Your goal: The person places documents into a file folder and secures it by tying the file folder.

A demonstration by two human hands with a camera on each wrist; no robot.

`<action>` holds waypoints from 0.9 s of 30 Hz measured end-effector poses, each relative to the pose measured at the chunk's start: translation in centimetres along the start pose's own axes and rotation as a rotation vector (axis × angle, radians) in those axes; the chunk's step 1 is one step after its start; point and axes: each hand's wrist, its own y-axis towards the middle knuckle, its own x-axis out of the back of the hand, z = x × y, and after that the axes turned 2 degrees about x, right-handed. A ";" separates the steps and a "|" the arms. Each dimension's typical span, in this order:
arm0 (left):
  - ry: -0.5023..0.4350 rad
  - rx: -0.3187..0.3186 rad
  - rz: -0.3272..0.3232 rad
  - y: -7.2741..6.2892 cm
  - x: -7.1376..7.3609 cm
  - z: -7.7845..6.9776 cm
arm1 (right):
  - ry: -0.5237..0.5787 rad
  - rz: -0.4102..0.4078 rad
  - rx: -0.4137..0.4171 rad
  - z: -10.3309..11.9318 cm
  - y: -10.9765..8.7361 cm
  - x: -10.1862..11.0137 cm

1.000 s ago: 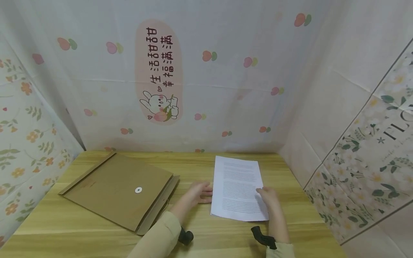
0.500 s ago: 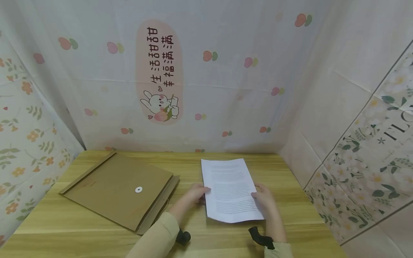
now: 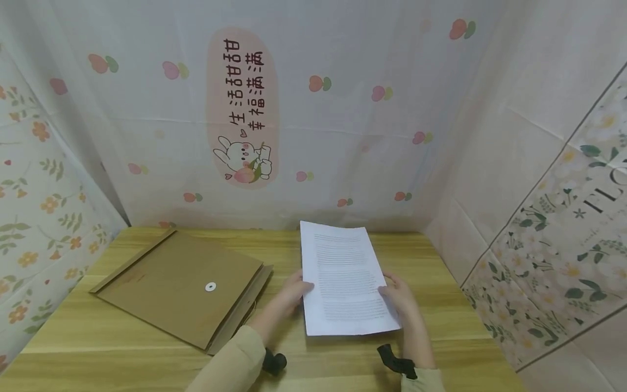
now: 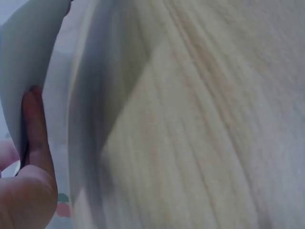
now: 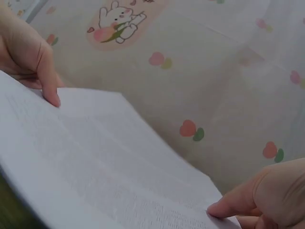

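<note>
White printed paper [image 3: 345, 283], covered in lines of text, is held up off the table between both hands. My left hand [image 3: 294, 289] pinches its left edge, thumb on the printed face and fingers behind. On the opposite edge, my right hand [image 3: 400, 296] pinches the paper the same way. In the right wrist view the sheet [image 5: 109, 152] bows slightly between the two thumbs. The left wrist view shows the paper's back [image 4: 28, 52] with fingers [image 4: 38, 129] lying against it. To the left lies a brown paper document envelope [image 3: 181, 288] with a white round button, its flap end facing right.
The wood-grain table [image 3: 343, 365] carries the envelope on its left side. A patterned curtain [image 3: 362, 152] hangs behind the table's far edge, with more printed cloth at both sides. Black wrist mounts [image 3: 398, 363] sit below the hands.
The paper was flat on the table; both hands took hold of its side edges, shifted it left and lifted it, its far end now raised toward the curtain. The envelope stayed put.
</note>
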 end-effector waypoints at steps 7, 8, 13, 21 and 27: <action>-0.108 -0.089 -0.074 -0.8 0.9 -1.2 | 0.025 -0.039 -0.001 1.0 0.2 -0.3; -0.137 -0.107 -0.082 -0.9 0.9 -1.4 | 0.055 -0.058 0.001 1.1 0.2 -0.3; -0.262 -0.181 -0.127 -1.5 0.8 -2.2 | 0.388 -0.175 0.008 2.0 0.0 -1.3; -0.395 -0.228 -0.186 -2.1 -0.6 -2.9 | 0.800 -0.189 -0.014 3.2 -0.8 -4.8; -0.480 -0.230 -0.170 -2.3 -0.8 -3.2 | 0.700 -0.146 0.027 3.6 -2.0 -7.2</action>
